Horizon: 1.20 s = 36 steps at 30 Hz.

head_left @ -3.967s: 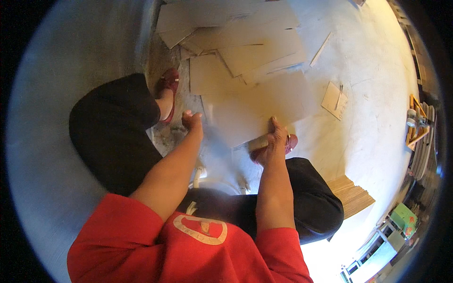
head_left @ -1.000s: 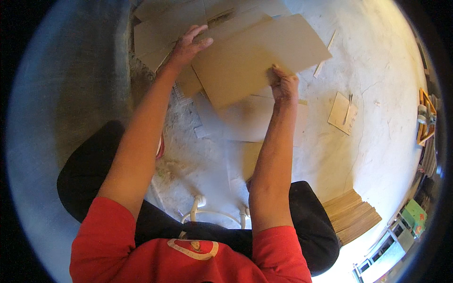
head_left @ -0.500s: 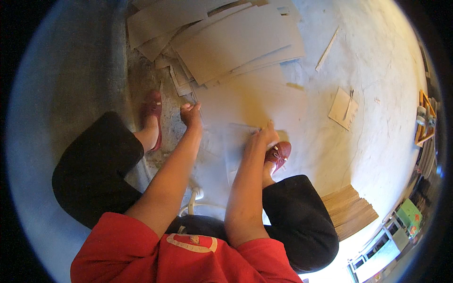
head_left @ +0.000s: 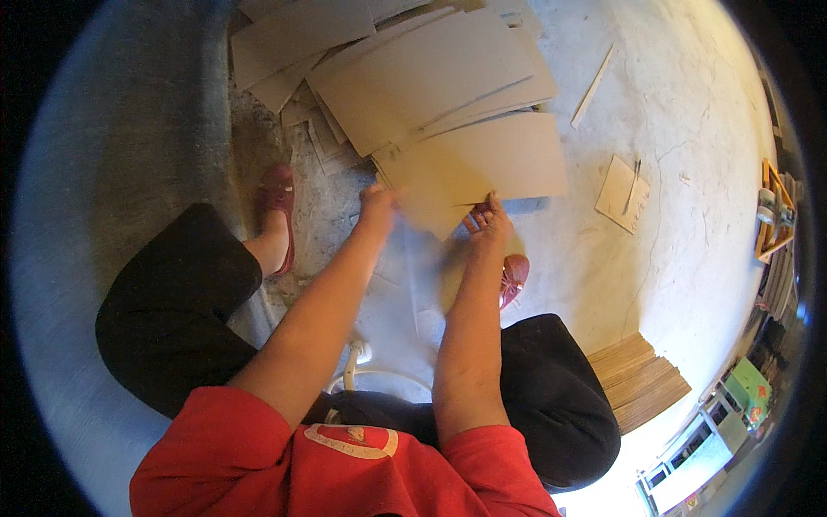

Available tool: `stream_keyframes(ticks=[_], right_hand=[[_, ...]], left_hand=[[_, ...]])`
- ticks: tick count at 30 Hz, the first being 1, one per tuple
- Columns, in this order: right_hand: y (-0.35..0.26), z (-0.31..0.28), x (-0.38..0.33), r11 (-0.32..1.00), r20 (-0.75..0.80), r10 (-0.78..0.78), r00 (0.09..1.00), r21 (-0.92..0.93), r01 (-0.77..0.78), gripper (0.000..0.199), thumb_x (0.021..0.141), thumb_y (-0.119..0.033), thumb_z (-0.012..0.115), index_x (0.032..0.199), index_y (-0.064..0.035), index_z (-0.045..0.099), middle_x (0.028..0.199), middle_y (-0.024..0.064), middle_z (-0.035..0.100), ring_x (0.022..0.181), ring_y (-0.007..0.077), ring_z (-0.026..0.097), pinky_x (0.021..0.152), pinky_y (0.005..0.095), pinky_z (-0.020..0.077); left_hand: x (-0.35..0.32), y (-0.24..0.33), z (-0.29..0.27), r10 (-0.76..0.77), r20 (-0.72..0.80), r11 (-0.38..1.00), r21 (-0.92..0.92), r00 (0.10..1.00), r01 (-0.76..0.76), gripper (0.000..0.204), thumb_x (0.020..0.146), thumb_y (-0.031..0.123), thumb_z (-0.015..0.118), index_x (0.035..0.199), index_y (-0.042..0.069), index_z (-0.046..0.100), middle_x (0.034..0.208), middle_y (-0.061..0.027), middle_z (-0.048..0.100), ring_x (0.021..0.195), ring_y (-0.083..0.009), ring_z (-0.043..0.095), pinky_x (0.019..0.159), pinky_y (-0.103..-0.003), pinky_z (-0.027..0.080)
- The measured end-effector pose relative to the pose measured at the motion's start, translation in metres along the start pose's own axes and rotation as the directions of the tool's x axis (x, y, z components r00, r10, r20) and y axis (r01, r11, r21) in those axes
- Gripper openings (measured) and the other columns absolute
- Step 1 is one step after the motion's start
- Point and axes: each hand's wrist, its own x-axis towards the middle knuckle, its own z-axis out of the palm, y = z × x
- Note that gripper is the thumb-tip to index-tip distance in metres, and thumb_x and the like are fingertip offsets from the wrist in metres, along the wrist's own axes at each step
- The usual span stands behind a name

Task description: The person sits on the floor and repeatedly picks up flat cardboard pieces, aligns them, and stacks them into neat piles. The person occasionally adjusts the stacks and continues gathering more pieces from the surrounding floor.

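A flat brown cardboard sheet (head_left: 491, 155) lies in front of me, its far edge overlapping the pile of cardboard sheets (head_left: 431, 73). My right hand (head_left: 489, 221) is closed on the near edge of that sheet, thumb on top and the other fingers curled below. At the sheet's left corner, my left hand (head_left: 377, 208) is closed around the edge; its fingers are slightly blurred. The near part of the sheet, between the two hands, is smeared by motion.
A thin cardboard strip (head_left: 594, 86) and a small cardboard piece (head_left: 616, 194) with a slim pen-like tool (head_left: 634, 185) lie on the floor to the right. Stacked cardboard (head_left: 637, 379) stands beside my right knee. My red shoes (head_left: 277, 194) flank the work area.
Both hands have moved away from me, the left also rightward, and the cardboard sheet has shifted toward the pile. My right fingers now show more clearly on its near edge.
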Motion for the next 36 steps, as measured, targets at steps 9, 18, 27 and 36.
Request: stream_keyframes(ticks=[9,18,27,36], right_hand=[[-0.059,-0.029,-0.061,0.655,0.137,-0.587,0.798,-0.5,0.567,0.007,0.063,-0.001,0.065,0.068,-0.0017,0.06,0.066,0.0085,0.059,0.052,0.0221,0.054,0.047,0.0368,0.0436],[-0.081,0.003,-0.059,-0.015,0.249,-0.725,0.642,-0.938,0.347,0.029,0.065,-0.017,0.068,0.085,0.0034,0.064,0.088,0.0243,0.064,0.085,0.0405,0.063,0.076,0.0463,0.0506],[-0.135,0.0,-0.113,0.441,0.127,-0.831,0.541,-0.443,0.781,0.021,0.064,0.0,0.066,0.084,0.0039,0.062,0.079,0.013,0.065,0.066,0.0239,0.063,0.061,0.0352,0.0517],[-0.027,0.102,-0.042,0.889,0.257,-0.305,0.917,0.423,0.177,0.015,0.08,0.007,0.057,0.094,0.0034,0.058,0.092,0.0122,0.061,0.085,0.026,0.061,0.08,0.0395,0.0527]], left_hand=[[-0.077,-0.018,-0.02,-0.426,0.375,0.904,0.223,0.824,0.365,0.036,0.081,0.034,0.068,0.092,0.0,0.062,0.088,-0.0145,0.066,0.071,-0.0254,0.066,0.067,-0.041,0.056],[-0.052,0.139,0.034,-0.088,0.444,0.856,0.491,0.892,-0.16,0.019,0.085,0.023,0.063,0.09,0.005,0.061,0.079,-0.0078,0.065,0.066,-0.0166,0.064,0.056,-0.031,0.052],[-0.054,0.396,0.077,0.224,0.448,0.07,0.878,0.866,-0.473,0.03,0.078,0.022,0.071,0.097,0.0,0.062,0.088,-0.0098,0.064,0.073,-0.0178,0.064,0.057,-0.03,0.05],[0.05,0.451,-0.068,0.336,0.527,-0.309,0.845,0.781,-0.437,0.046,0.065,0.018,0.079,0.1,0.001,0.055,0.093,-0.0133,0.06,0.087,-0.0282,0.058,0.074,-0.041,0.046]])
